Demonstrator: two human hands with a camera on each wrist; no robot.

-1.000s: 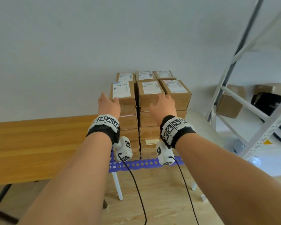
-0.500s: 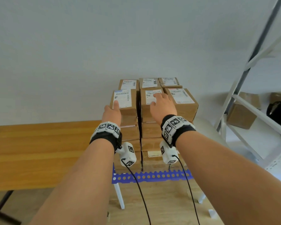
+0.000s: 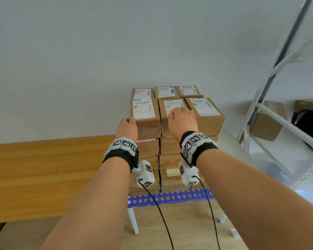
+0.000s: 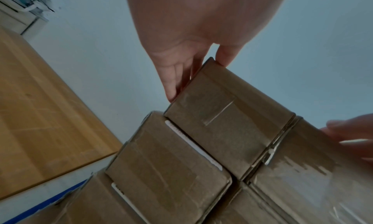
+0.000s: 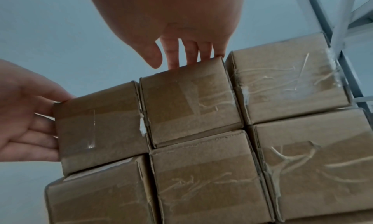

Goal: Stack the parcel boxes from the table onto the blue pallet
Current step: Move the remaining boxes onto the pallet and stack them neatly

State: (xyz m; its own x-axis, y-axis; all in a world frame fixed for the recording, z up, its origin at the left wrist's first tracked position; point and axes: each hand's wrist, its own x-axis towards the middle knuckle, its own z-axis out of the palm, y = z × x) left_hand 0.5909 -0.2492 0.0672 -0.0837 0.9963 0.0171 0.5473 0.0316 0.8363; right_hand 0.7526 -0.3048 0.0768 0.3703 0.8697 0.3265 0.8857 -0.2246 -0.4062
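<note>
Brown parcel boxes with white labels stand stacked several layers high on the blue pallet (image 3: pixel 170 196). My left hand (image 3: pixel 127 124) lies with straight fingers against the left side of the top front-left box (image 3: pixel 146 121), thumb at its upper edge; the left wrist view shows the left hand (image 4: pixel 181 60) flat on that box (image 4: pixel 228 115). My right hand (image 3: pixel 182 118) rests with straight fingers on top of the top front-middle box (image 3: pixel 172 103). In the right wrist view, the right hand's fingers (image 5: pixel 191 55) reach over the middle box (image 5: pixel 189 106), and the left hand (image 5: pixel 24 119) presses the neighbouring box (image 5: pixel 98 128).
A wooden table (image 3: pixel 43 168) runs to the left of the stack, against the pale wall. A white metal shelf rack (image 3: pixel 271 112) with a brown box (image 3: pixel 266 127) and a black bag (image 3: pixel 309 121) stands at the right. The pallet sits on white legs over a wooden floor.
My left hand slid from the top of the front-left box to its left side. My right hand stayed on top of the middle box. The view tilted down a little.
</note>
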